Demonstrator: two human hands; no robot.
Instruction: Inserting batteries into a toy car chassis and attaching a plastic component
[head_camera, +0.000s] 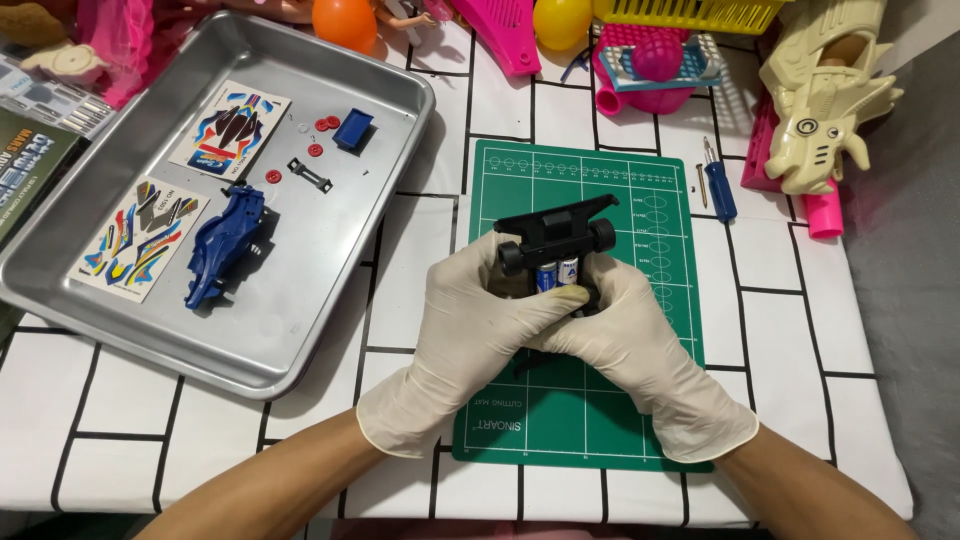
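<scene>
I have both gloved hands closed around the black plastic toy-car chassis (556, 245), lifted just above the green gridded cutting mat (600, 420) so it sits square under my view. My left hand (470, 320) wraps the near left side, thumb laid across the front, and my right hand (625, 335) cups the opposite side; between them they pinch the frame so its open belly faces up, which is why the two small cylindrical batteries (558, 274) show in their bay. I think a thumb is pressing on the cells, though the fingers hide the contact. The chassis tilts away from me, wheels and front bumper at the far end, clear of the mat. To my left the shallow silver metal tray (400, 150) keeps the loose pieces corralled: the blue moulded car body shell (222, 245), two colourful sticker sheets (140, 238), small red round parts (318, 135), a blue boxy piece (353, 128) and a black bracket (309, 174), all apart from each other and within easy reach. A blue-handled screwdriver (717, 182) lies just off the mat's right edge on the white grid-patterned tablecloth (800, 330), handy to my right hand.
</scene>
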